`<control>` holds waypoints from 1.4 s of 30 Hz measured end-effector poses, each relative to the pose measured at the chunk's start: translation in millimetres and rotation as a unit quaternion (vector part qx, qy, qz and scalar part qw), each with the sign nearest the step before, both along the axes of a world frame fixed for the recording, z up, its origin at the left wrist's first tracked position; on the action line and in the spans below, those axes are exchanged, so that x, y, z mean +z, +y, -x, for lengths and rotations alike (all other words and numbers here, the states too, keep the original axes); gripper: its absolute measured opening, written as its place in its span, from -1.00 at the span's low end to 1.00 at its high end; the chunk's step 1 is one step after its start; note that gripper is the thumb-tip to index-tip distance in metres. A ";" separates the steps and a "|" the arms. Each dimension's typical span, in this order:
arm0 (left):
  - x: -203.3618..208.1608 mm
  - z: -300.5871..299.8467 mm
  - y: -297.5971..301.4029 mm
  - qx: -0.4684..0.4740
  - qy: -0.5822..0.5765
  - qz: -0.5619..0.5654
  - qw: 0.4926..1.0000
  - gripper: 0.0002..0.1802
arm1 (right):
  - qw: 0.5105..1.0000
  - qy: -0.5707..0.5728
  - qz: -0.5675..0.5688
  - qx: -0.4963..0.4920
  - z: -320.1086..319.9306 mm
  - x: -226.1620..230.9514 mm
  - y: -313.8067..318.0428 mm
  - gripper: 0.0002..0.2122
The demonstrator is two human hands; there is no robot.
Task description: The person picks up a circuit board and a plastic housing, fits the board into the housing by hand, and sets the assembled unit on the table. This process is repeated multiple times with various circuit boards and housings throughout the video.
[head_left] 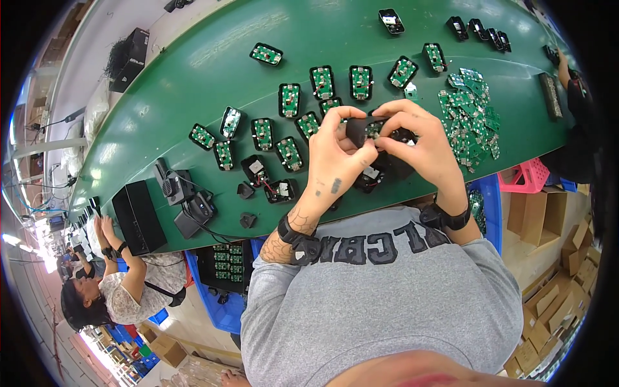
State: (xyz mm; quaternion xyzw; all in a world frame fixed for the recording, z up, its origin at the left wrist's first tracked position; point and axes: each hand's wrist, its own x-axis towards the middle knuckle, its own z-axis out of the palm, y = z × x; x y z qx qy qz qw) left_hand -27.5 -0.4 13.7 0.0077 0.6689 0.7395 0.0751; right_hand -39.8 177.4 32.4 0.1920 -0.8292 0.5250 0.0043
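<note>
My left hand point(336, 151) grips the side of a small black plastic housing point(356, 131), its fingers and thumb closed round it. A bit of green circuit board shows inside. My right hand point(422, 138) pinches at the same piece from the other side, thumb and fingertips pressed in by the board. What those fingertips hold exactly is too small to tell. Under my hands lies another dark housing point(369, 180), partly hidden. To the left rests an opened housing point(256, 169) joined by red wires to a second half point(281, 190). Two small black pieces point(245, 190) lie beside it.
Several black housings with green boards point(289, 100) stand beyond my hands on the green table point(213, 71). Loose circuit boards point(471, 116) are piled right. A black box point(138, 218) and dark devices point(193, 209) sit left. Blue bins point(492, 213) flank me; co-workers occupy both sides.
</note>
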 end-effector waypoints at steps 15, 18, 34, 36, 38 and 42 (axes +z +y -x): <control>-1.9 -5.5 -32.9 -0.108 -0.087 -0.121 0.983 -0.61 | 0.957 0.252 -0.007 0.141 1.4 0.5 -0.1 -0.72; -5.1 -1.2 -38.0 -0.133 -0.106 -0.135 0.976 -0.61 | 0.930 0.308 -0.032 0.195 9.8 9.1 0.5 -0.74; 10.5 -7.3 -13.5 0.071 0.162 0.081 0.981 -0.54 | 0.993 0.073 0.056 -0.077 1.9 -32.1 -19.1 -0.96; 9.0 -6.5 -11.8 0.081 0.174 0.095 0.977 -0.51 | 0.988 0.109 0.082 -0.071 2.5 -39.9 -21.1 -0.97; 10.9 -4.4 -7.3 0.085 0.177 0.091 0.976 -0.51 | 0.987 0.088 0.119 -0.068 3.5 -49.1 -15.5 -0.98; 17.1 10.6 -8.4 0.099 0.157 0.112 0.976 -0.52 | 0.985 0.114 0.045 -0.119 -8.6 -35.8 -21.1 -0.82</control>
